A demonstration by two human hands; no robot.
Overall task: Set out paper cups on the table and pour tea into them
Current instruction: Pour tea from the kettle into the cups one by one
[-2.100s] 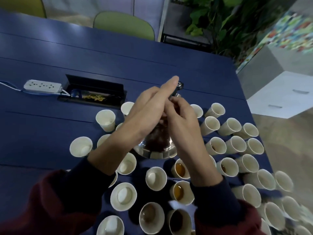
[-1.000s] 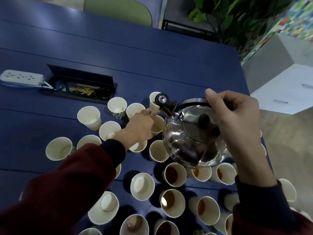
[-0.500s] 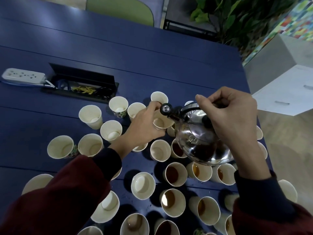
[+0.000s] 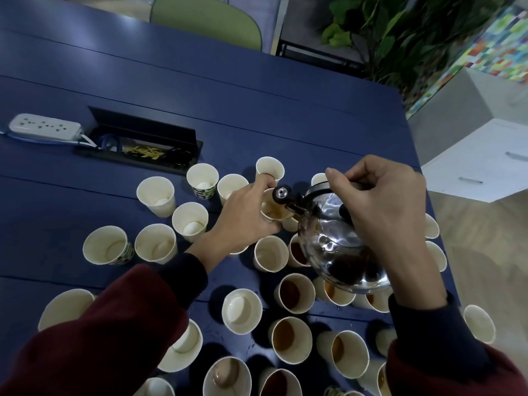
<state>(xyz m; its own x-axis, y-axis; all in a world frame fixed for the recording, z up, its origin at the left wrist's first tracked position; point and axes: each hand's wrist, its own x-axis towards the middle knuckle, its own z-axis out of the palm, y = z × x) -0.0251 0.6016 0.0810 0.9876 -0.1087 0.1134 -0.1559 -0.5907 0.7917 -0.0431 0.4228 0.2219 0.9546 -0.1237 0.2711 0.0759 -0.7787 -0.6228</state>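
We are mid-pour; our right grip (image 4: 383, 201) curls round the handle of the kettle (image 4: 337, 247), tipped spout-down; our left grip (image 4: 245, 221) clasps the paper cup (image 4: 275, 214) under the kettle's spout; filled cups (image 4: 294, 294) stand on the tabletop (image 4: 228, 110) nearer us than the kettle, empty cups (image 4: 155, 242) to its left; next, we judge, level the kettle before the brim.

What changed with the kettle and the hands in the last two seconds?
The right hand took the kettle by its handle, lifted it and tipped its spout over a paper cup. The left hand let go of the kettle, reached out and gripped that cup, which now holds some tea. The other cups, the power strip and the blue table stayed put.
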